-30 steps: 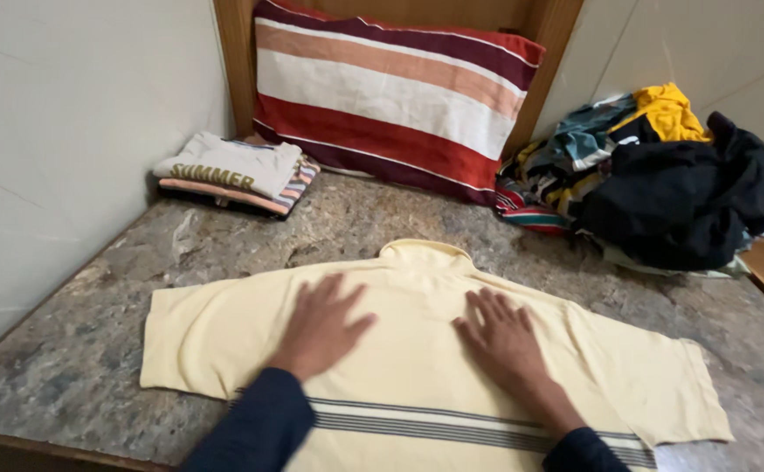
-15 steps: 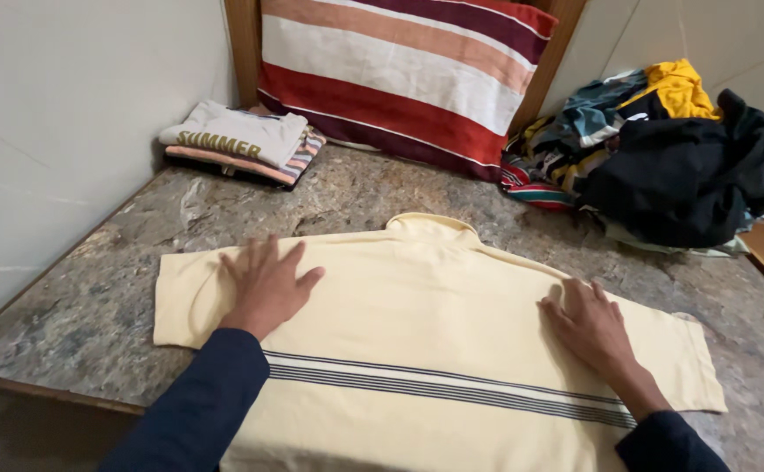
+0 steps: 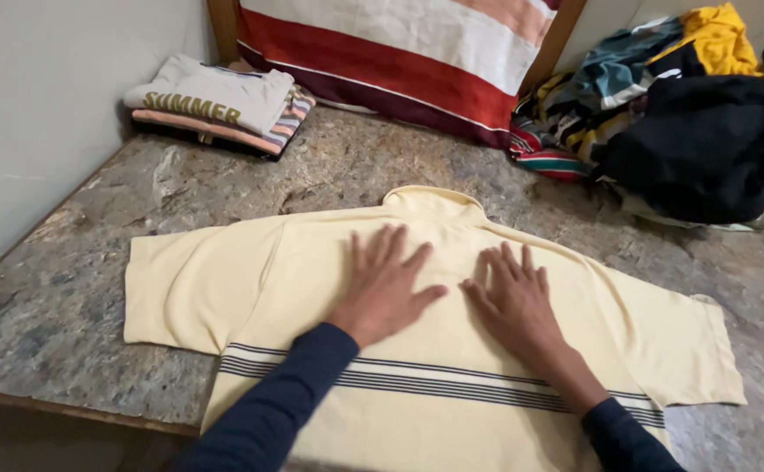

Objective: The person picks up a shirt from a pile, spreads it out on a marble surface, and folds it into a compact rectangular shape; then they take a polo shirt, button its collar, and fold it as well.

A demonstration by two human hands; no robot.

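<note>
Your two hands lie flat on a yellow shirt.

The yellow shirt is spread out, back side up, on the stone table. Your left hand and right hand press on it just below the collar, side by side, fingers spread wide (holding nothing). Behind the shirt, to the left, sits a stack of folded clothes. Behind it leans a striped pillow. To the right is a messy clothes pile.

Cut off / hidden
Shirt hem runs off btm edge; pillow top cropped; clothes heap cut at rt edge.
</note>
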